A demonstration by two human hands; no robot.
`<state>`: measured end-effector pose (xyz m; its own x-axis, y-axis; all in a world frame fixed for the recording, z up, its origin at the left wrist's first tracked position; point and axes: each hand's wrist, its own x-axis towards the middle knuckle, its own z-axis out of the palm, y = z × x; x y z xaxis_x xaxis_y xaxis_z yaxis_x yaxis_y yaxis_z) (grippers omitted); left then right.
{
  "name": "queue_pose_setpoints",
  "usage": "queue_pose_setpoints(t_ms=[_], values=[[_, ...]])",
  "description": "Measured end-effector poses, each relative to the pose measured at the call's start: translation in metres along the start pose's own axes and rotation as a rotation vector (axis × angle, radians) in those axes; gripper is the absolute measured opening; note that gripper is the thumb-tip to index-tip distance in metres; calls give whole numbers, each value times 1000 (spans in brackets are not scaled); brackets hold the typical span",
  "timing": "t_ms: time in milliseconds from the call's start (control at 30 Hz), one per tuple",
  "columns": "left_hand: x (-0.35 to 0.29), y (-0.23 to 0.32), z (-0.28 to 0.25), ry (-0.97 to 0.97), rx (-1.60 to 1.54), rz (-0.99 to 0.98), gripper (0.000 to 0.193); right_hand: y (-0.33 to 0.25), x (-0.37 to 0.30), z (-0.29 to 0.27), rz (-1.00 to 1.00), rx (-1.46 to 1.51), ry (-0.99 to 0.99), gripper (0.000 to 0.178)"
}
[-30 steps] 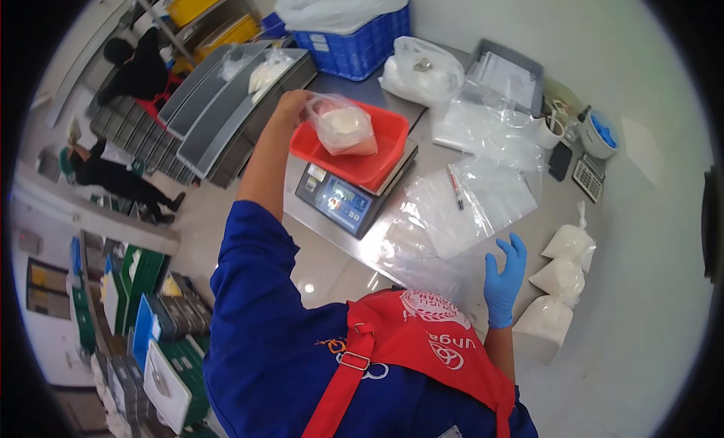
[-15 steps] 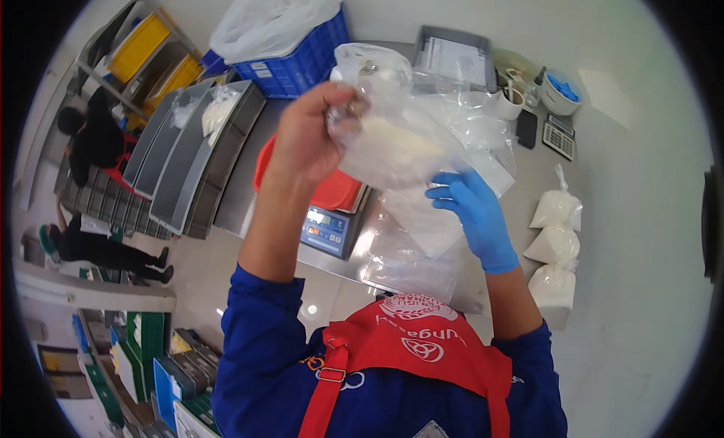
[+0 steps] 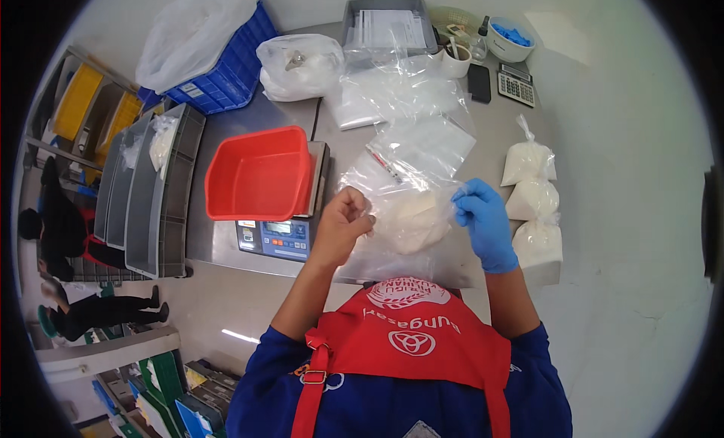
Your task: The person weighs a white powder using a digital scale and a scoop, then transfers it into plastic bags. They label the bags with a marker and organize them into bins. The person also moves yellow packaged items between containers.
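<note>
Over the steel bench (image 3: pixel 226 246), I hold a clear bag (image 3: pixel 407 212) of white powder between both hands, low in front of my apron; half a second ago it was raised high toward my face, and a second ago it sat in the red tray (image 3: pixel 260 174) on the scale (image 3: pixel 275 237), which now stands bare. By my reading the weighing is done and the bag has come down for closing. My bare left hand (image 3: pixel 343 223) pinches the bag's left edge, fingers closed on the film; my gloved right hand (image 3: pixel 483 219) grips the right edge the same way, fingers curled tight. The bag lies stretched crosswise, its long axis running left to right between my hands, the white lump (image 3: pixel 411 219) settled in the middle; I cannot tell which way the mouth points. Three tied bags (image 3: pixel 532 200) of powder stand in a row near my right hand, and loose empty bags (image 3: pixel 422 136) lie just beyond, with a calculator (image 3: pixel 516 84) farther back on the bench.
</note>
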<state>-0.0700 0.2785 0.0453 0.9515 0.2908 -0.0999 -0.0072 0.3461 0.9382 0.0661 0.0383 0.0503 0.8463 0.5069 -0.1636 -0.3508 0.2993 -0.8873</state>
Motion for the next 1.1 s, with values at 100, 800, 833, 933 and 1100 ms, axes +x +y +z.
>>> queue_pose_setpoints(t_ms=[100,800,833,933,1100], values=[[-1,15,-7,157,539,236,24,-24,-13,-2,-204,-564,124,16],[44,-96,65,145,1017,722,53,51,-36,130,-980,-1289,-1007,5],[50,-98,58,106,1265,777,46,37,-39,134,-1016,-1337,-927,5],[60,-127,55,-137,740,596,37,-29,-10,131,-1107,-1507,-633,8],[61,-123,79,-201,770,502,52,-40,46,63,-915,-1415,-124,21]])
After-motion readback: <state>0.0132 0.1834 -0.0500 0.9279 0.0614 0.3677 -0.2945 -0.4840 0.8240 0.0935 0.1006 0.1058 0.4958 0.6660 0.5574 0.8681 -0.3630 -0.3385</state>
